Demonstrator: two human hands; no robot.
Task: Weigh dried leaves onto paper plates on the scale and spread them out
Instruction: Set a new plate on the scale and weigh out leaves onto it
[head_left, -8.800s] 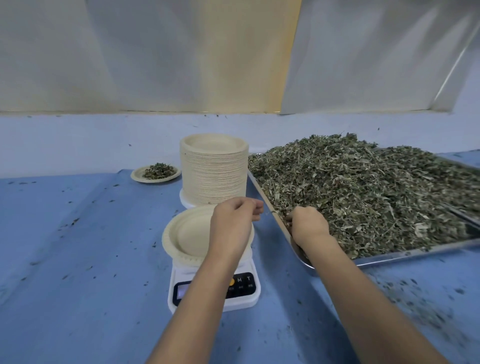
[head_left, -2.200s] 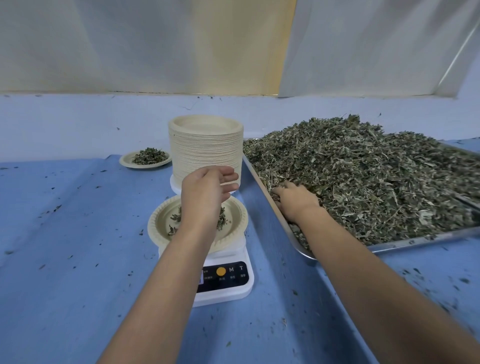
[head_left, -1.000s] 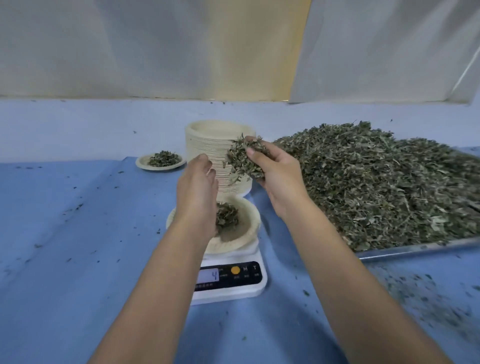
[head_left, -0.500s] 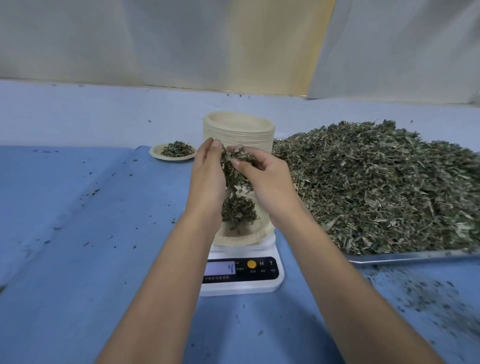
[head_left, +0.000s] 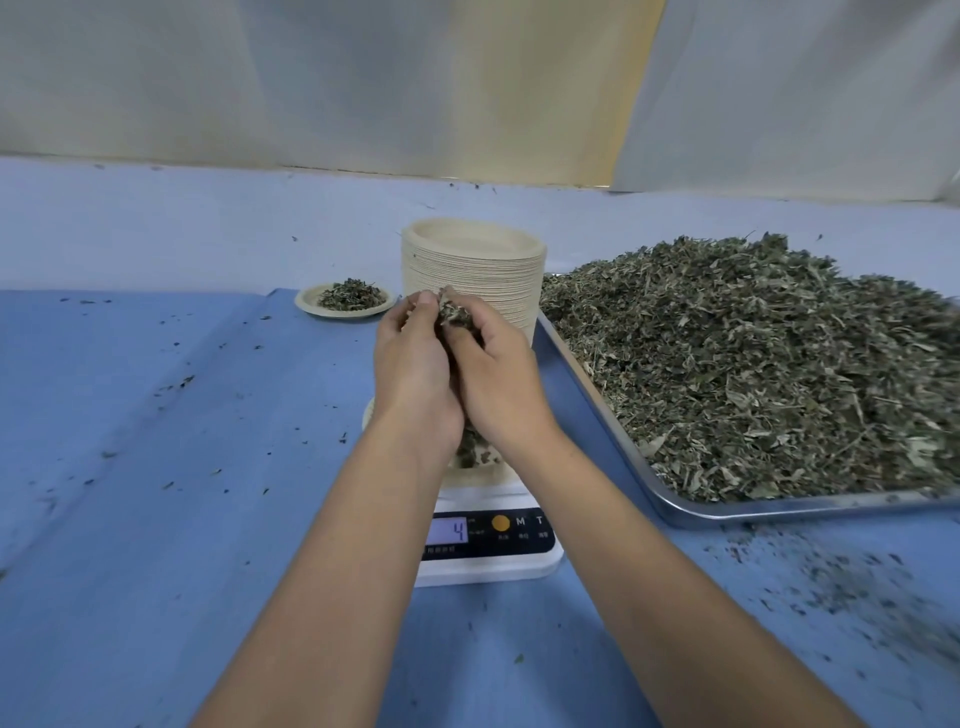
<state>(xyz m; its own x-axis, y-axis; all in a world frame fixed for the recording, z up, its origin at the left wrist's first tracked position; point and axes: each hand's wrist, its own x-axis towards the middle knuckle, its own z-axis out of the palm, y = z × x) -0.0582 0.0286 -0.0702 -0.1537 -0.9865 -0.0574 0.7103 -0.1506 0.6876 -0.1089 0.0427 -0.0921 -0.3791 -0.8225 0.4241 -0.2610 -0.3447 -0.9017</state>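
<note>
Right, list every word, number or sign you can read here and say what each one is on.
"4": on the lit display of the scale.
"M": on the scale's black panel, right of the orange button.
"T": same panel, right of the M.
The small print under the display and buttons: too small to read.
The paper plate stack and metal tray: no text visible.

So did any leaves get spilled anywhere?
Yes. Leaf crumbs lie scattered on the blue cloth. They are thickest in front of the metal tray on the right, and there are specks on the left too. They should be on the tray, not the cloth. Nothing else looks odd.
</note>
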